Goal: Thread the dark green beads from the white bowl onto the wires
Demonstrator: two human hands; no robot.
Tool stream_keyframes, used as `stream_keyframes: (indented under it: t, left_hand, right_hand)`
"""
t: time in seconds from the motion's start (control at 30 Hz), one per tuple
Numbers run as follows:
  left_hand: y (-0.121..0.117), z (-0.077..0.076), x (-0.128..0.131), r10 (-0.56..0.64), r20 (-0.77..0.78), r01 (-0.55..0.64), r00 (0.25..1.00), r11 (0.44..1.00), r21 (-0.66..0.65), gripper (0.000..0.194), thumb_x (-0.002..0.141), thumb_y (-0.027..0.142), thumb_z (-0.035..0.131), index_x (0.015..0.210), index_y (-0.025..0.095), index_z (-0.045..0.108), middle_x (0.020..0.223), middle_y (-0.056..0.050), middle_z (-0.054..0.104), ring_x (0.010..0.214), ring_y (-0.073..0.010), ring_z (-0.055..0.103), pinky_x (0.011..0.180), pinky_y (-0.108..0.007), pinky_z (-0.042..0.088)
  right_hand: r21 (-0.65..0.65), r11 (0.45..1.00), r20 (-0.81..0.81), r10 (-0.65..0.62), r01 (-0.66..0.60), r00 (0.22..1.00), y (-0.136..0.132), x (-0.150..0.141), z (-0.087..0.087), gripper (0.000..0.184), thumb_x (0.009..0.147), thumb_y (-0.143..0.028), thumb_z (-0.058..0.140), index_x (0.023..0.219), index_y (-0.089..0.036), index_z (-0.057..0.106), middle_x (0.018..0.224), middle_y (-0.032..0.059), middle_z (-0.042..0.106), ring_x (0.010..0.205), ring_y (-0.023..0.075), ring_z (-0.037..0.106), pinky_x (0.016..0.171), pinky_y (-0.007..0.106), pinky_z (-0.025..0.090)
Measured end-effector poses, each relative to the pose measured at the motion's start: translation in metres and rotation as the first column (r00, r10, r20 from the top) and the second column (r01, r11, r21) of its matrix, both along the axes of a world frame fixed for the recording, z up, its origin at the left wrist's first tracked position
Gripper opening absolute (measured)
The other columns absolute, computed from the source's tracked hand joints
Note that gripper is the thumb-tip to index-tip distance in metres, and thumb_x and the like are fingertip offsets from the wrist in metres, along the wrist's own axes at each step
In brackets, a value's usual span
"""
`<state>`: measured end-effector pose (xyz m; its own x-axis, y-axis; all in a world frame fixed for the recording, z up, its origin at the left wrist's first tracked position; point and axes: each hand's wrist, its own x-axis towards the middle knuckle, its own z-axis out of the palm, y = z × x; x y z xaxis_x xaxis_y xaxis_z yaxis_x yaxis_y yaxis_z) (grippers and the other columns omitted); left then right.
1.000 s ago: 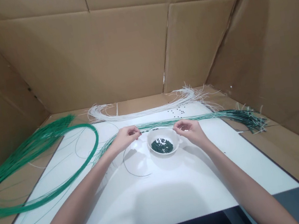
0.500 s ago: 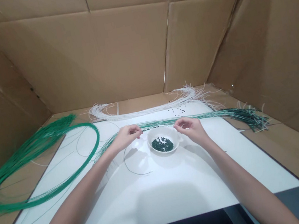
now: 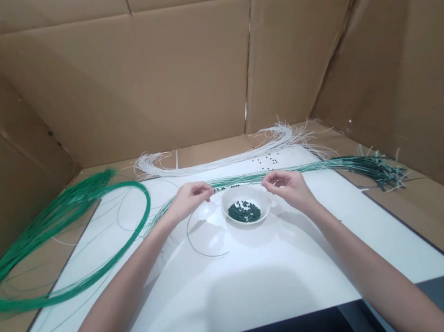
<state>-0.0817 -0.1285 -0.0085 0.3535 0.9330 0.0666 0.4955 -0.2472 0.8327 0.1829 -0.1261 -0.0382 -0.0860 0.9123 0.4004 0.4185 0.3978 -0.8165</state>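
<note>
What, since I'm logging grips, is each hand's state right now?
Left hand: pinched closed, holding the beaded strand.
Right hand: pinched closed; whether it grips the strand cannot be told.

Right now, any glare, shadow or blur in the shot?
Head view: glare patches on the white table, left of the bowl; head view, near edge: broad soft shadow; head view, upper-right corner: dark and blurred; head view, between left hand and right hand: dark beads too small for fine detail.
</note>
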Motion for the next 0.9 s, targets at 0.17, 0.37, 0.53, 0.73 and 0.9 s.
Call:
stream_keyframes:
  t: [0.17,0.37,0.53,0.73,0.9]
  left_hand:
    - [0.0038,-0.0014,-0.0024,-0.018,0.049,0.022,0.999,0.997,-0.077,0.023,0.07,0.031,0.047,0.076,0.013,0.06,0.07,-0.003,0.06,0.067,-0.0127,0.053,0.061,-0.023,0.042]
    - [0.0047,-0.0022,-0.0032,-0.06,0.046,0.065,0.997,0.99,-0.128,0.023,0.069,0.032,0.049,0.077,0.014,0.06,0.072,-0.003,0.061,0.068,-0.0128,0.054,0.06,-0.023,0.042]
    - [-0.0016,-0.0014,-0.0001,-0.017,-0.037,0.014,0.999,0.997,-0.076,0.024,0.069,0.035,0.05,0.072,0.014,0.06,0.068,-0.002,0.06,0.064,-0.0123,0.054,0.058,-0.023,0.04]
    - [-0.0017,-0.0004,0.0012,-0.029,-0.007,0.028,1.0,0.995,-0.093,0.028,0.07,0.038,0.049,0.073,0.014,0.061,0.073,-0.003,0.06,0.067,-0.0128,0.053,0.061,-0.023,0.041]
    - [0.0057,-0.0015,-0.0034,-0.037,0.238,0.095,0.971,0.966,-0.24,0.028,0.072,0.03,0.043,0.08,0.013,0.063,0.073,-0.004,0.061,0.062,-0.0104,0.05,0.065,-0.025,0.043]
  right_hand:
    - [0.005,1.0,0.004,-0.003,0.003,1.0,0.0005,0.001,-0.0007,0.019,0.067,-0.034,0.058,0.064,-0.016,0.059,0.063,0.0036,0.06,0.053,0.0123,0.052,0.051,0.025,0.043]
    - [-0.004,1.0,0.0,-0.008,0.008,1.0,-0.0002,0.0012,0.0006,0.017,0.066,-0.033,0.06,0.064,-0.016,0.059,0.064,0.0031,0.06,0.054,0.0121,0.052,0.051,0.025,0.043]
    - [0.007,1.0,0.012,0.003,-0.003,1.0,-0.001,-0.0001,0.0005,0.018,0.067,-0.034,0.059,0.065,-0.016,0.059,0.065,0.0035,0.061,0.055,0.0129,0.053,0.053,0.025,0.044]
    - [0.008,1.0,0.018,-0.01,0.01,1.0,-0.0008,0.0,0.0004,0.019,0.067,-0.035,0.059,0.065,-0.016,0.059,0.064,0.0033,0.061,0.054,0.0128,0.053,0.051,0.025,0.043]
    - [-0.022,0.998,-0.022,-0.065,0.065,0.998,-0.0003,0.0012,0.0028,0.017,0.066,-0.032,0.059,0.063,-0.015,0.059,0.062,0.003,0.058,0.051,0.0117,0.05,0.049,0.024,0.042]
